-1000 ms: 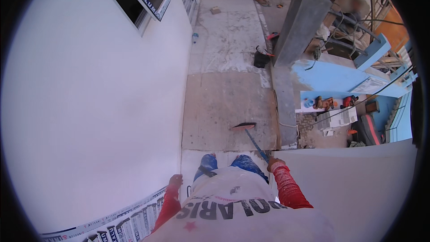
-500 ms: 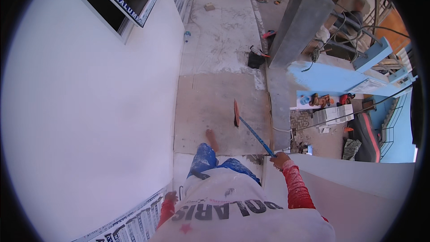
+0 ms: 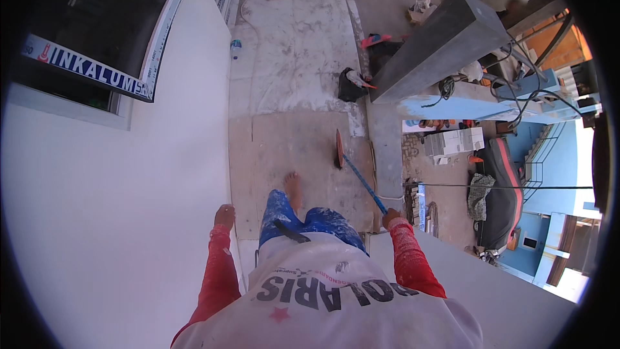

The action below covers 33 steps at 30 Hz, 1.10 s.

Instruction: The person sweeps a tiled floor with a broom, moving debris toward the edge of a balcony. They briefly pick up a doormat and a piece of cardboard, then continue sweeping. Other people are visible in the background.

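My right hand [image 3: 391, 217] is closed around the upper end of a broom's blue handle [image 3: 365, 184]. The orange broom head [image 3: 340, 148], with dark bristles, rests on the grey-brown floor panel ahead of my bare foot [image 3: 293, 190]. Beside the white wall, my left hand [image 3: 225, 216] hangs low with its back toward me. Its fingers are mostly out of sight, and nothing shows in it.
A white wall [image 3: 174, 174] with an outward-open window [image 3: 90, 64] borders the left. Right stands a grey pillar [image 3: 439, 45] with a black bucket [image 3: 351, 87] by its foot. Beyond the right edge lies a lower yard with a covered vehicle [image 3: 500, 194]. A person sits far ahead.
My left hand has swung forward and up along the wall. My right hand, still on the broom, has shifted slightly left and forward. The view has moved, bringing the window closer.
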Available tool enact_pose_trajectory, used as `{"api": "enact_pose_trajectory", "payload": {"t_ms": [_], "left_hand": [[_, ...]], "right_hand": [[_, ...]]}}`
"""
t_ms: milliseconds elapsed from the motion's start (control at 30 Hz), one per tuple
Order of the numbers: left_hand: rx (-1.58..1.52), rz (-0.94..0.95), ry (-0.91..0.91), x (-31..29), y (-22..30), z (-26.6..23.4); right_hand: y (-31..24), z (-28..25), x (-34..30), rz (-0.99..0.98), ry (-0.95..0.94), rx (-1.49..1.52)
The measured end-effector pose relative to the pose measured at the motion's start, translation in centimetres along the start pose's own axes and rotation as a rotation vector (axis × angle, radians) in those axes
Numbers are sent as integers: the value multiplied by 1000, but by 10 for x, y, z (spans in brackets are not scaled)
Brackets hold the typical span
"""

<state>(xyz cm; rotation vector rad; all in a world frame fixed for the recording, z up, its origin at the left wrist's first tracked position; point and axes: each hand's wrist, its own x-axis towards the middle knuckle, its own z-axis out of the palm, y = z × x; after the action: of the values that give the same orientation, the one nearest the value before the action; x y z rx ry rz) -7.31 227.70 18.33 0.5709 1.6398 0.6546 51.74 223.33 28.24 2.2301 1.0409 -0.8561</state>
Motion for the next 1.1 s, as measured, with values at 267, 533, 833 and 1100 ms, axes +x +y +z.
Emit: {"api": "enact_pose_trajectory", "payload": {"t_ms": [267,533,833,1100], "left_hand": [[156,231,146,55,170,46],[813,-374,-74,-4,-82,64],[1097,-17,-94,30,14,175],[1147,314,-58,152,210,318]], "right_hand": [[-82,-91,40,-23,-78,-113],[-56,-90,99,-94,-137,-219],[39,0,65,54,-199,274],[77,-32,43,111,-169,296]]}}
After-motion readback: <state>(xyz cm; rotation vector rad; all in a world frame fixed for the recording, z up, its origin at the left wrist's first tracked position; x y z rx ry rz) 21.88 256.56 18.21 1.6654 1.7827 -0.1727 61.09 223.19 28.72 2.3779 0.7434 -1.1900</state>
